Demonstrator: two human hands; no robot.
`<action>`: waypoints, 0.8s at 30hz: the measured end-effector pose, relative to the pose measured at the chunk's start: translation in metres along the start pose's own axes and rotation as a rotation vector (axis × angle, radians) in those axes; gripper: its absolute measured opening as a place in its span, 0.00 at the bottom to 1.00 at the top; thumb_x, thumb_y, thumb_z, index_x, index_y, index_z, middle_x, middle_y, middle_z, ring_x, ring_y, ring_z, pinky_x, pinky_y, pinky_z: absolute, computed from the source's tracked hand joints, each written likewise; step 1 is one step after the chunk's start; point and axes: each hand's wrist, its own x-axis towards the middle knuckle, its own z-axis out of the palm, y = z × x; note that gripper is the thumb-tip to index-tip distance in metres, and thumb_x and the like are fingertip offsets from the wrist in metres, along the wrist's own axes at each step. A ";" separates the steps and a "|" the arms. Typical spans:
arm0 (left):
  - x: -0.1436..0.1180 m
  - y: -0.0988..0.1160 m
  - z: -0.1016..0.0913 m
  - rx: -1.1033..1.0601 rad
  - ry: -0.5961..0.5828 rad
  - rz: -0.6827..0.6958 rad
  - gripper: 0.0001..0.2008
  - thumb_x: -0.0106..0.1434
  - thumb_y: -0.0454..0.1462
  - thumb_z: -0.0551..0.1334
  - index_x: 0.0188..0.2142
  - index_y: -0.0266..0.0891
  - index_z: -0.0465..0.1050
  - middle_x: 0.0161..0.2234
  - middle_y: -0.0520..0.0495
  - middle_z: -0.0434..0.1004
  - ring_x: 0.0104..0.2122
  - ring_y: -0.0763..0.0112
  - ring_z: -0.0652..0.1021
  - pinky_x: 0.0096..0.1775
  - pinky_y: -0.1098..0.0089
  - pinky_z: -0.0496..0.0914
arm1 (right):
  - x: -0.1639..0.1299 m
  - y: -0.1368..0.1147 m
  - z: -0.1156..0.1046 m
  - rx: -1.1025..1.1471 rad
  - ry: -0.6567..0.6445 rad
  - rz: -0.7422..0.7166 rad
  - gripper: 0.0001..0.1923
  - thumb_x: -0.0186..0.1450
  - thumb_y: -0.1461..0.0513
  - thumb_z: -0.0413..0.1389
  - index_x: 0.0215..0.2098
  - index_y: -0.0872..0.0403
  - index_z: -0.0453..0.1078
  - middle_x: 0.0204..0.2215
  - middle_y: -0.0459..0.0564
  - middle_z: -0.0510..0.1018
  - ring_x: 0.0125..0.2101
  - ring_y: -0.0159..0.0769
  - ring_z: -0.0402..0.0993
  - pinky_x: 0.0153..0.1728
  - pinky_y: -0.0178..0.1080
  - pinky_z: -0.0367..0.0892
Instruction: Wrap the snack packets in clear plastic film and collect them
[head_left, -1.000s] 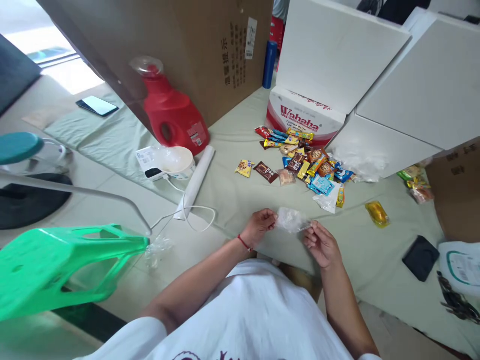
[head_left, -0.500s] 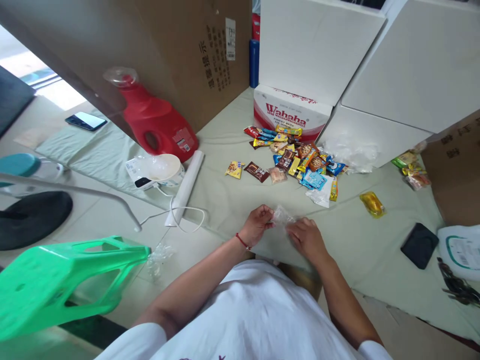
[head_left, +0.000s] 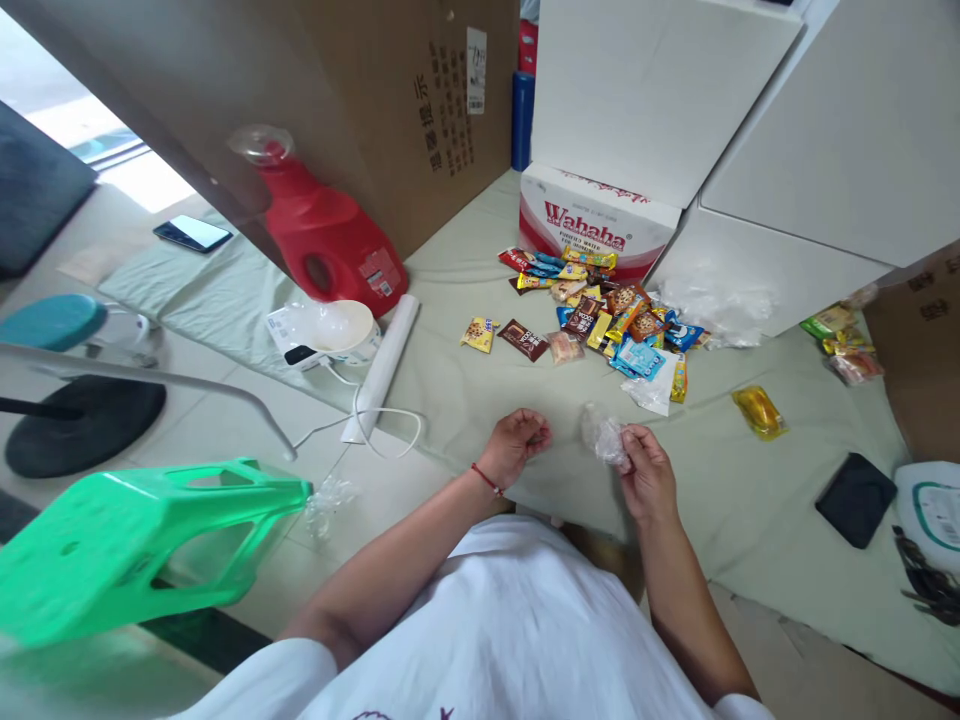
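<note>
My right hand [head_left: 646,472] pinches a crumpled clear plastic bag [head_left: 604,438], which hangs out to the left of the fingers above the cloth. Across from it, my left hand [head_left: 516,446] is apart from the bag, its fingers curled in and nothing visible in them. Beyond both hands lies a heap of wrapped snacks [head_left: 611,315]. Nearest to my left hand are a brown cocoa packet [head_left: 523,339], a yellow packet [head_left: 478,334] and a pinkish clear-wrapped piece [head_left: 565,347]. A single yellow-wrapped snack [head_left: 760,411] rests to the right.
A Wahaba-style carton [head_left: 592,225] stands behind the heap, beside crumpled clear plastic [head_left: 720,300]. On the left are a red jug [head_left: 330,235], a paper tub [head_left: 352,333], a white roll [head_left: 382,365] and a green stool [head_left: 150,540]. A black pouch [head_left: 856,499] lies at right.
My hands have come apart. The clear plastic bag has left my left hand and moved right in my right hand. The camera view has shifted slightly left.
</note>
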 end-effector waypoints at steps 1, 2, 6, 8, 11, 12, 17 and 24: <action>-0.001 0.001 0.002 -0.004 -0.001 -0.012 0.29 0.43 0.54 0.80 0.32 0.38 0.71 0.34 0.48 0.78 0.34 0.70 0.78 0.39 0.68 0.74 | -0.002 0.000 -0.003 -0.046 0.010 -0.023 0.19 0.58 0.47 0.68 0.36 0.51 0.74 0.25 0.41 0.72 0.21 0.27 0.57 0.22 0.32 0.55; -0.003 0.000 0.005 0.002 -0.022 -0.024 0.29 0.45 0.55 0.78 0.33 0.39 0.71 0.36 0.47 0.79 0.36 0.68 0.79 0.39 0.67 0.74 | -0.004 0.000 -0.004 -0.120 0.002 -0.051 0.17 0.60 0.48 0.67 0.37 0.51 0.75 0.26 0.42 0.74 0.23 0.28 0.61 0.24 0.32 0.58; -0.004 -0.013 0.022 0.148 -0.142 -0.036 0.25 0.44 0.47 0.80 0.34 0.39 0.74 0.34 0.50 0.77 0.33 0.70 0.77 0.35 0.70 0.71 | -0.014 -0.001 0.004 -0.413 -0.159 -0.188 0.14 0.66 0.50 0.62 0.41 0.51 0.80 0.41 0.50 0.82 0.37 0.36 0.74 0.37 0.37 0.67; -0.001 -0.018 0.026 0.156 -0.151 -0.039 0.23 0.41 0.43 0.81 0.30 0.38 0.74 0.29 0.53 0.76 0.30 0.73 0.75 0.35 0.70 0.71 | -0.015 -0.001 0.009 -0.425 -0.148 -0.261 0.13 0.66 0.50 0.62 0.39 0.51 0.80 0.47 0.53 0.81 0.42 0.39 0.75 0.40 0.39 0.68; 0.006 -0.018 0.020 0.016 -0.135 -0.046 0.21 0.41 0.41 0.81 0.28 0.37 0.75 0.30 0.52 0.77 0.32 0.71 0.77 0.41 0.66 0.74 | -0.011 -0.002 0.007 -0.305 -0.005 -0.215 0.16 0.62 0.49 0.65 0.38 0.52 0.79 0.41 0.52 0.80 0.36 0.36 0.73 0.31 0.36 0.66; 0.008 -0.017 0.016 -0.029 -0.120 -0.037 0.21 0.42 0.41 0.81 0.29 0.37 0.75 0.30 0.52 0.77 0.33 0.71 0.77 0.43 0.65 0.75 | -0.010 -0.002 0.004 -0.237 0.031 -0.148 0.17 0.61 0.48 0.66 0.38 0.52 0.78 0.35 0.50 0.79 0.30 0.32 0.70 0.27 0.34 0.63; 0.010 -0.006 -0.002 -0.229 -0.122 0.008 0.21 0.46 0.40 0.81 0.31 0.38 0.73 0.31 0.53 0.74 0.34 0.74 0.77 0.49 0.58 0.77 | -0.011 0.004 -0.018 0.058 0.067 0.143 0.21 0.52 0.50 0.73 0.35 0.52 0.74 0.25 0.42 0.71 0.18 0.23 0.49 0.17 0.30 0.47; 0.005 -0.001 -0.002 -0.304 -0.219 -0.023 0.20 0.49 0.37 0.81 0.33 0.39 0.71 0.33 0.53 0.75 0.39 0.70 0.78 0.55 0.48 0.75 | -0.017 -0.004 -0.036 -0.410 0.325 -0.213 0.19 0.64 0.46 0.63 0.40 0.53 0.75 0.32 0.48 0.77 0.27 0.32 0.65 0.29 0.36 0.64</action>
